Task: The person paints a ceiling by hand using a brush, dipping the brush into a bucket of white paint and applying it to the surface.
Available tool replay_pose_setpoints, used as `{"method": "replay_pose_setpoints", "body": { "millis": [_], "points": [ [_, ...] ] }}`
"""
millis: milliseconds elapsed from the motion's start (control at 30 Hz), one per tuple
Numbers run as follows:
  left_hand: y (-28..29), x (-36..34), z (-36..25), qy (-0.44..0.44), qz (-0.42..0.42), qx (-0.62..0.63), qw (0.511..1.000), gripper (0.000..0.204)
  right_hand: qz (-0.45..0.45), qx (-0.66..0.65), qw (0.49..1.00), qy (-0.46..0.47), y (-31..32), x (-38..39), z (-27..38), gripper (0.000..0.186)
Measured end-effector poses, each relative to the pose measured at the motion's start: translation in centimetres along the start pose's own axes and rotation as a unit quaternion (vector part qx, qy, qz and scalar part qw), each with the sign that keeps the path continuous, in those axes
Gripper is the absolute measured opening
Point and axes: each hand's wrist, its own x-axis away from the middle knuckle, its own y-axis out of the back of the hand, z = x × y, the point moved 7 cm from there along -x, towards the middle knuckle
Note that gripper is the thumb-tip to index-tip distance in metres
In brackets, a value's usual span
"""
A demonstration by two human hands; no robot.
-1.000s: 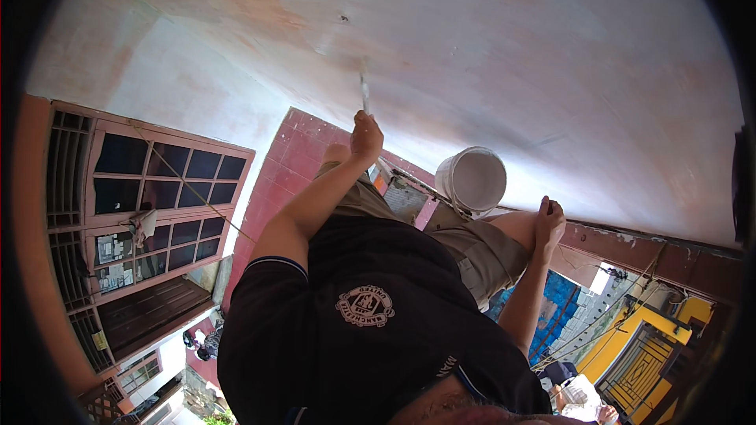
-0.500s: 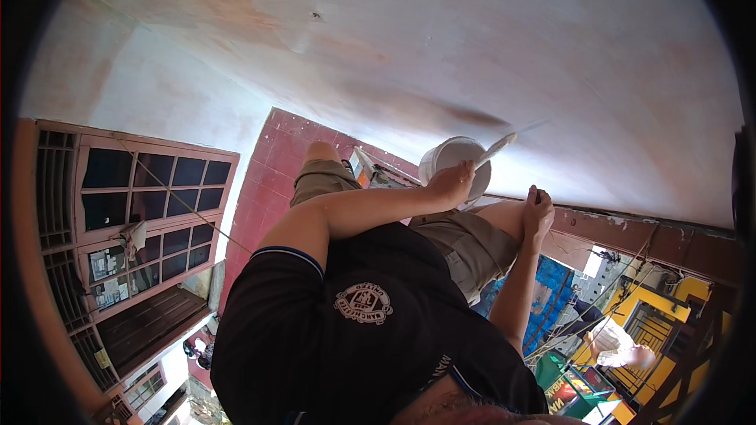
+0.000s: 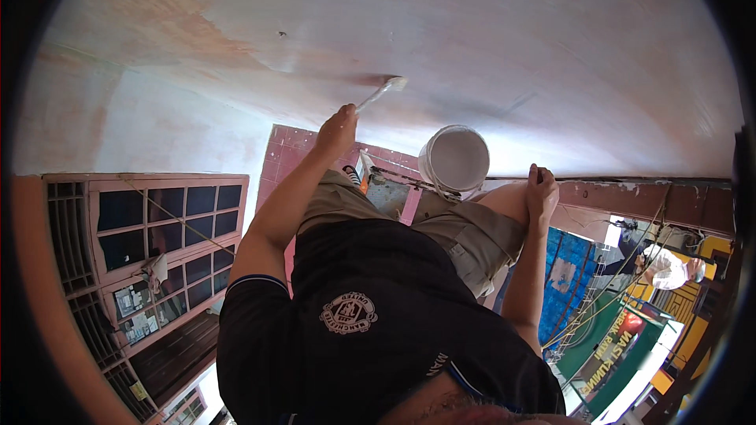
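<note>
My left hand (image 3: 337, 134) is closed round the pale handle of a paintbrush (image 3: 379, 94). The brush's whitish head meets or nearly meets the patchy white wall (image 3: 472, 47), and a shadow lies beside it. Between my thighs stands a white bucket (image 3: 457, 159), its round mouth facing up; pale paint coats its inside. Close to my right knee, my right hand (image 3: 542, 197) is held with its fingers curled in. A small dark spot shows at those fingers, too small to make out.
A pink-framed window (image 3: 169, 220) with dark panes lies to the left, a thin rope crossing it. Below are red tiles (image 3: 276, 161) and a paint-splashed board (image 3: 386, 193). To the lower right are a blue sheet (image 3: 563, 271), ropes, a green stall sign and a person (image 3: 666, 267) farther down.
My left hand has carried the paintbrush from over the bucket leftward and up to the wall. The bucket's mouth is now uncovered. My right hand stays near the knee.
</note>
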Motion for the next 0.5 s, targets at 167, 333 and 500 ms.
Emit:
{"method": "replay_pose_setpoints", "body": {
  "millis": [167,333,500],
  "points": [
    [1.9,3.5,7.5,0.132,-0.014,-0.049,0.99,0.02,0.003,0.003,1.0,-0.006,0.6,0.1,0.6,0.036],
    [3.4,6.8,6.1,0.149,-0.021,-0.059,0.987,0.022,-0.006,0.008,1.0,-0.014,0.7,0.5,0.6,0.035],
    [4.0,6.7,-2.5,0.1,0.048,0.083,0.99,0.025,-0.013,0.008,1.0,-0.004,0.2,0.3,-0.3,0.035]
  ]
}}
